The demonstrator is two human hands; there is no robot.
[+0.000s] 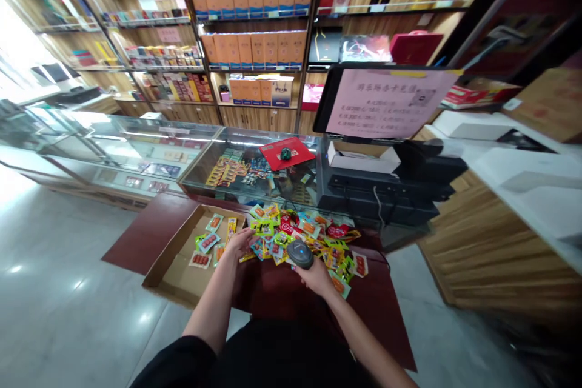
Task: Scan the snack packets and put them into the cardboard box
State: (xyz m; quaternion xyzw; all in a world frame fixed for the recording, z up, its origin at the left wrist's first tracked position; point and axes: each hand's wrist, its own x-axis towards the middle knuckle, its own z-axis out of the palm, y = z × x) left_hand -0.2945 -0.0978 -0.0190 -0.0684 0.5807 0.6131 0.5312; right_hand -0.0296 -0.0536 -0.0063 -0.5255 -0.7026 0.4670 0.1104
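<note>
One dark handheld scanner (300, 253) w/ a small blue light is gripped in my R hand (314, 276), fingers closed round it, over the near edge of a heap of snack pkts (284, 239) at 12 o'clock on the dark red table (282, 291). My L hand (240, 244), at approx. 11 o'clock, has its fingers at the edge of a green pkt (262, 228) on the heap's L side; can't tell if they're pinched on it or how far open they are. A shallow cardboard box (175, 260) w/ several loose pkts (208, 242) lies at 10 o'clock, just beside that hand. Beyond the heap, a glass display case (213, 160) bears a red sheet (297, 160) at 12; a pink sign (386, 100) stands at 1.
</note>
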